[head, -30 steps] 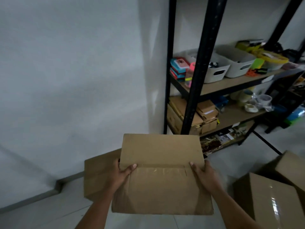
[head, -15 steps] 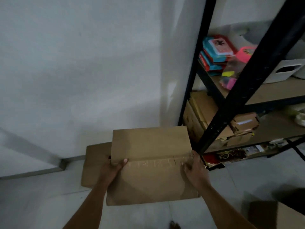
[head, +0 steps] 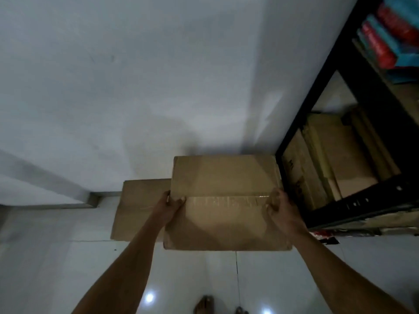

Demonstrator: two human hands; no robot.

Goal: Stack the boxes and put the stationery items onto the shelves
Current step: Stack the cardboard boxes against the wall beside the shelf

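Cardboard box [head: 226,202] gripped at both sides, our left hand [head: 169,206] and right hand [head: 282,207] each curled over its taped seam.

We hold it above the second box [head: 138,207] on the floor; its right edge sits just beside the black shelf post [head: 317,100], with bare tiled floor [head: 56,257] to the left. Compared with half a second ago the shelf has slid rightward and our feet show. Two floor boxes, two hands.

Black shelf post [head: 317,105] crowds the carried cardboard box [head: 224,200] on the right; second box [head: 140,207] blocks the left; wall [head: 136,87] ahead; floor [head: 56,257] open below.
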